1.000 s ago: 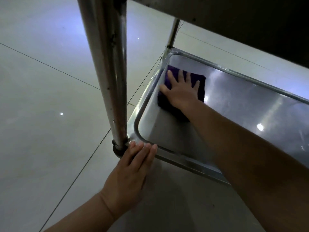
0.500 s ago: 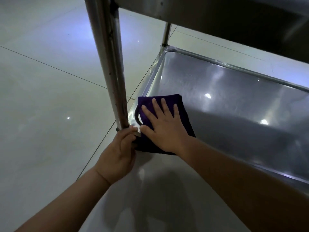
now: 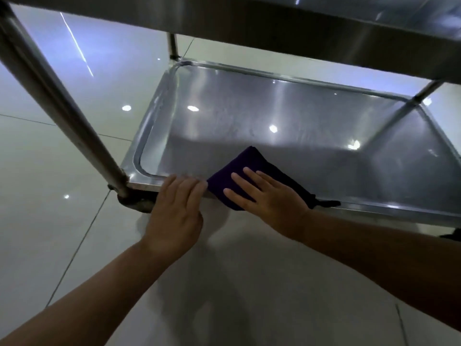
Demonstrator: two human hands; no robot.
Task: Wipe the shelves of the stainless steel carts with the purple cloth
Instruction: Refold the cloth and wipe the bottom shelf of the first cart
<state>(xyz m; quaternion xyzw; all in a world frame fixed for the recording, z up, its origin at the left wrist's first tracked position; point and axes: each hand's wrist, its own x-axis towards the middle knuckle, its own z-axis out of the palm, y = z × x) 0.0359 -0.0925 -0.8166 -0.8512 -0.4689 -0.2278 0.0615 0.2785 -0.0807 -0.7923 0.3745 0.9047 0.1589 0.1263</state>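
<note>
Nearest you, at the front rim of the bottom shelf (image 3: 274, 113), both of your hands rest side by side. Your left hand (image 3: 178, 208) lies flat on the rim with its fingers straight and pressed together, holding nothing, just beside the corner post (image 3: 62, 116). Your right hand (image 3: 267, 196) is spread flat on the purple cloth (image 3: 245, 162), pressing it down across that same rim, so the cloth sits directly under this hand and touches your left fingertips. Folded into a soft, dark pad, the cloth points its long axis diagonally from the rim into the tray, and your right hand is the one to drive it. Beyond the cloth, the unwiped run lies away from the rim and rightward: smooth, brushed steel with rounded corners, a raised lip and glossy reflections. Farther off stand the rear posts on pale polished floor tiles (image 3: 40, 196).
</note>
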